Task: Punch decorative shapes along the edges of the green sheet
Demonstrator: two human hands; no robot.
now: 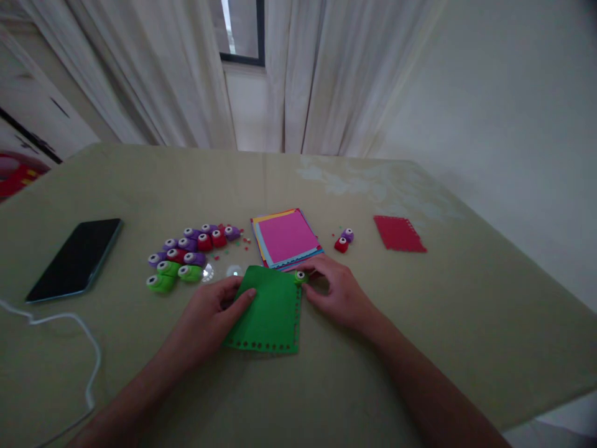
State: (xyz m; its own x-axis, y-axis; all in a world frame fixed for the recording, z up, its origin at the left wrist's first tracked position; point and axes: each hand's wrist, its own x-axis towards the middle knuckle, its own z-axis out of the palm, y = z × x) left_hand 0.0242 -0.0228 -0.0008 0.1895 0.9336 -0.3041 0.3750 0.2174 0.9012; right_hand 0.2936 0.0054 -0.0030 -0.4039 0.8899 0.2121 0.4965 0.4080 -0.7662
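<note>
My left hand (214, 314) grips a green sheet of paper (270, 305) by its left side, thumb on top. Small punched holes run along the sheet's bottom and right edges. At the upper right corner of the sheet, my right hand (338, 289) is closed on a small green hole punch (300, 277) with a single eye on it. The punch sits over the paper's edge. Just behind the green sheet lies a stack of coloured paper (286, 236), pink on top.
Several purple, red and green eyed punches (186, 252) are grouped at the left, with paper bits beside them. Two more punches (344, 240) and a red sheet with cut edges (398, 233) lie at the right. A tablet (77, 258) and white cable (93, 348) are far left.
</note>
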